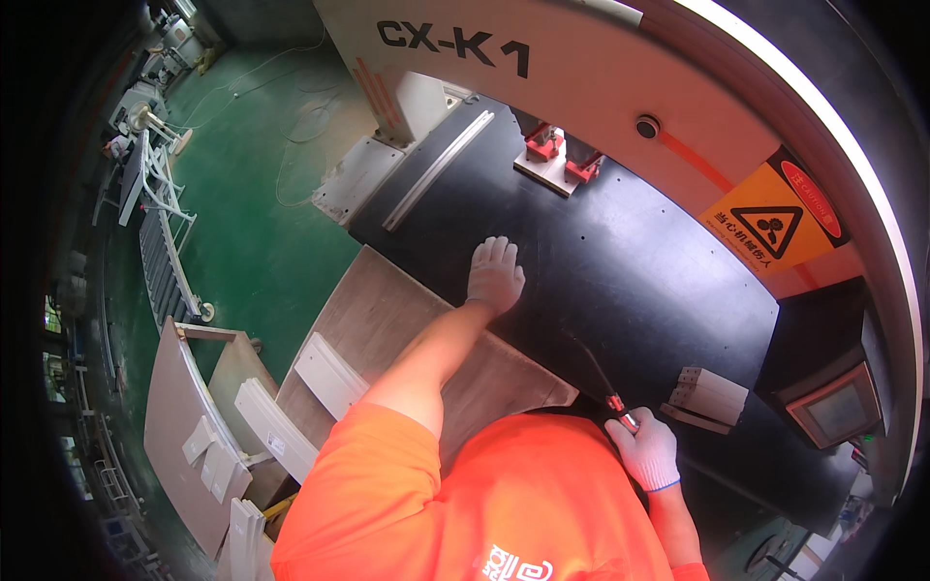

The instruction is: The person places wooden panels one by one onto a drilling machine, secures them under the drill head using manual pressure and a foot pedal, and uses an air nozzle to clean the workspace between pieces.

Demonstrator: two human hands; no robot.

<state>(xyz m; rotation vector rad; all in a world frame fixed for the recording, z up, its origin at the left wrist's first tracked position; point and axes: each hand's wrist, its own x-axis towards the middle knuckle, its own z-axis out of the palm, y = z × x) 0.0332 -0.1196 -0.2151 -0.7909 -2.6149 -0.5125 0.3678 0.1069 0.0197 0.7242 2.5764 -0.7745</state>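
Note:
My left hand point(495, 274), in a white knit glove, lies flat with fingers spread on the black machine table point(639, 261), just past the edge of a grey-brown panel point(387, 320). My right hand point(646, 447), also gloved, grips a slim black tool with a red collar point(603, 381) that points up and left over the table. A small stack of white blocks point(707, 395) sits right of that tool. I wear an orange shirt.
A white machine housing point(601, 68) with an orange warning triangle point(770, 228) arches over the table; red clamps point(557, 155) sit beneath it. A control screen point(838, 412) is at right. White strips point(329, 373) lie on the panel. Green floor, roller rack point(160, 247) at left.

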